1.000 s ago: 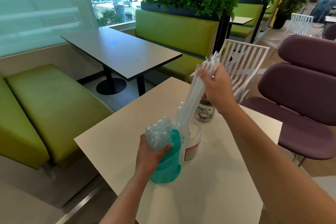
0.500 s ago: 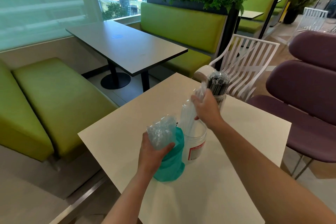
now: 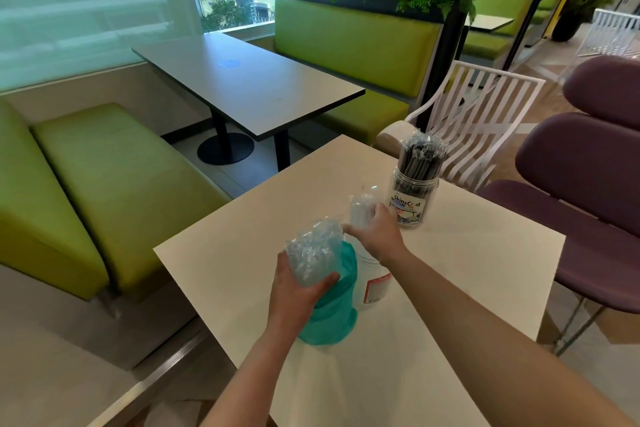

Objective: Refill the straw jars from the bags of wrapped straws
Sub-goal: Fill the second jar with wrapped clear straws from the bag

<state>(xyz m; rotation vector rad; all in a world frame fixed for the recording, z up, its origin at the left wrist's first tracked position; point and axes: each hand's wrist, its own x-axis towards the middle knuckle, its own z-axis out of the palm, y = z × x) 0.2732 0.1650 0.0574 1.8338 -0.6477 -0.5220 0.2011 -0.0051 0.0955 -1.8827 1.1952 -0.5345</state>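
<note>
We see two bare forearms reaching in from below, with no sleeves, watch or rings on them; our left hand [image 3: 298, 291] and right hand [image 3: 379, 236] wear no gloves.

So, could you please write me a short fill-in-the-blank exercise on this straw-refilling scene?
1. The left hand holds a bag coloured ____.
2. The right hand grips white wrapped straws over the jar with the ____ label.
3. The far jar holds straws coloured ____.
4. Both jars stand on the ____ table.

Missing words: teal; red; black; cream
</note>
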